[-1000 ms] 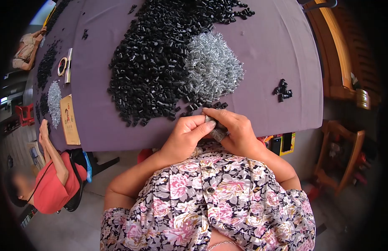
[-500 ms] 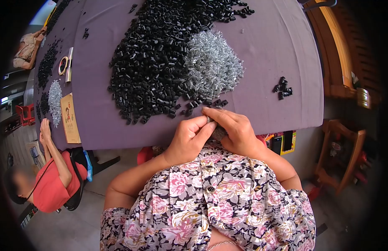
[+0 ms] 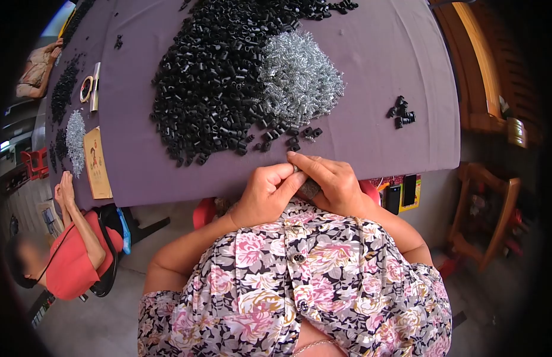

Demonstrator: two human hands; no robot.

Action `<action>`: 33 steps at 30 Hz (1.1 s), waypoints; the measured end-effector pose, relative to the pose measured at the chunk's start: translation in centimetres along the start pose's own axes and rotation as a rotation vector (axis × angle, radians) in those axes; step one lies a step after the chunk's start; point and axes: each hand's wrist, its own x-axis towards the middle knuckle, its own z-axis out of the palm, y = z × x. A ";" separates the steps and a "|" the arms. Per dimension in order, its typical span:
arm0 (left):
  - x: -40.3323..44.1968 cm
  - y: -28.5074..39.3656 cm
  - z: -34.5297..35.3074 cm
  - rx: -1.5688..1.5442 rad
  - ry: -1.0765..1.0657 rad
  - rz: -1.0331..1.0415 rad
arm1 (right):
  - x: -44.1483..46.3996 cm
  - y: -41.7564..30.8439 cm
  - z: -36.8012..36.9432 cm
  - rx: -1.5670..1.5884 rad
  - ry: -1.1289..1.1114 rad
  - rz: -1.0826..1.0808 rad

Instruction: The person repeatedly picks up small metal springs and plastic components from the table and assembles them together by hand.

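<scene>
My left hand [image 3: 267, 193] and my right hand [image 3: 332, 184] meet at the front edge of the table, fingertips pressed together. Both are closed, and whatever they pinch is hidden by the fingers. A grey, rough-looking piece [image 3: 310, 190] shows below the fingertips, between the hands. Just beyond them lie a few loose black plastic pieces [image 3: 293, 144]. Farther in spreads a large heap of short black tube-like pieces [image 3: 204, 89], with a pile of small silvery coil springs [image 3: 302, 80] against its right side.
A small cluster of black pieces [image 3: 402, 113] lies to the right on the purple cloth [image 3: 371, 131]. At left are a tape roll [image 3: 86, 89], a tan booklet [image 3: 97, 163] and another spring pile [image 3: 75, 143]. A co-worker in red [image 3: 79, 256] sits there. A wooden chair [image 3: 484, 214] stands right.
The table and its heaps sit slightly higher in the view, as the camera has shifted. My hands stay together in nearly the same pose, a little farther from the loose black pieces.
</scene>
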 end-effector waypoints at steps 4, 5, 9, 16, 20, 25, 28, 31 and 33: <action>-0.1 0.5 -0.3 -0.007 -0.062 -0.023 | 0.0 -0.2 -0.3 0.053 0.002 0.023; 0.0 0.5 -0.4 -0.044 -0.091 -0.050 | -0.1 -0.2 -0.3 0.077 0.004 0.040; 0.1 1.0 -1.1 -0.053 -0.175 -0.170 | -0.5 0.2 0.2 0.122 0.011 0.029; -0.2 -0.7 -1.2 -0.047 -0.137 -0.138 | -0.3 -0.3 0.0 0.004 0.002 -0.034; -0.1 0.3 -0.9 -0.010 -0.135 -0.155 | -0.2 -0.1 0.1 0.072 0.002 0.016; 0.2 1.3 -2.0 -0.050 0.019 0.045 | 0.7 0.0 -4.8 -0.013 0.134 0.249; -0.2 1.1 -3.7 -0.021 0.194 0.115 | 0.8 2.0 -8.3 -0.254 0.298 0.383; -0.1 0.8 -4.3 0.233 0.260 0.119 | -0.1 4.2 -10.0 -0.426 0.259 0.417; 0.2 1.4 -3.9 0.476 0.216 0.233 | -0.6 4.7 -10.0 -0.455 0.272 0.447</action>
